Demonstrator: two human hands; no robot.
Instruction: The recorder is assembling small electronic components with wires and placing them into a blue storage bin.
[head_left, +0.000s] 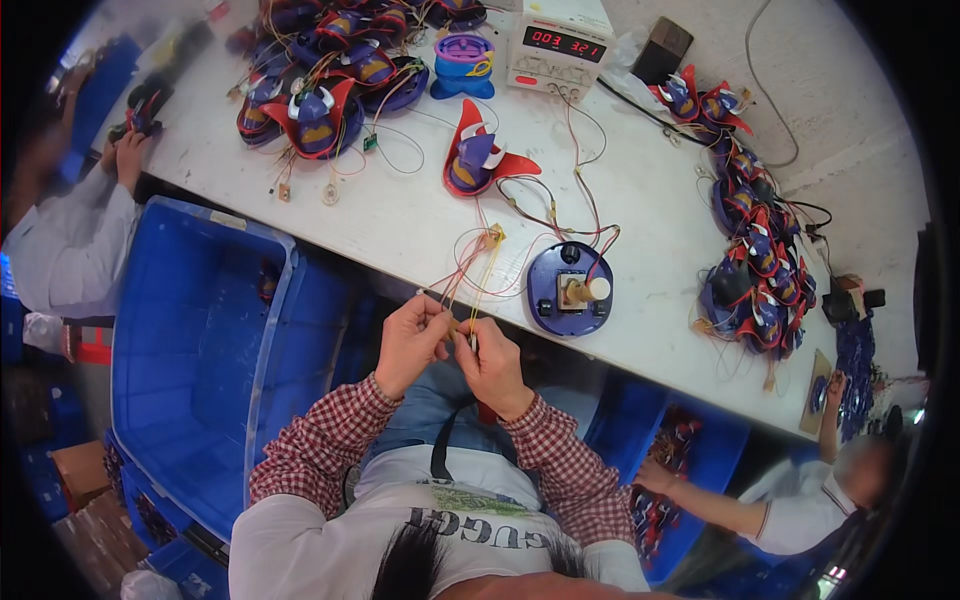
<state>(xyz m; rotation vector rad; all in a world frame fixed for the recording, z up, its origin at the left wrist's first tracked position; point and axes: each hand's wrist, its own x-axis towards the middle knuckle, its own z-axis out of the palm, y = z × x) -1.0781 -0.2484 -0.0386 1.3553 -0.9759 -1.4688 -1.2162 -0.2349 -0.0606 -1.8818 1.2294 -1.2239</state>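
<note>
My left hand [408, 345] and my right hand [494, 366] meet just off the table's near edge, fingertips pinched together on thin wires [462, 285]. What sits right between the fingertips is too small to make out. The red and yellow wires run up to a small yellowish circuit board [493, 235] on the table. Beyond it lies a purple toy shell [474, 160] with red wings and white horns, its leads joined to red and black cables. Right of my hands rests a purple oval base [570, 287] carrying a metal mechanism with a cream-coloured knob.
A white table [420, 225] spans the view. Piled toy shells [315, 115] lie at back left, others [765, 255] at right. A power supply [560, 50] and a blue tub [463, 68] stand behind. Blue bins [185, 340] flank me; co-workers sit left and right.
</note>
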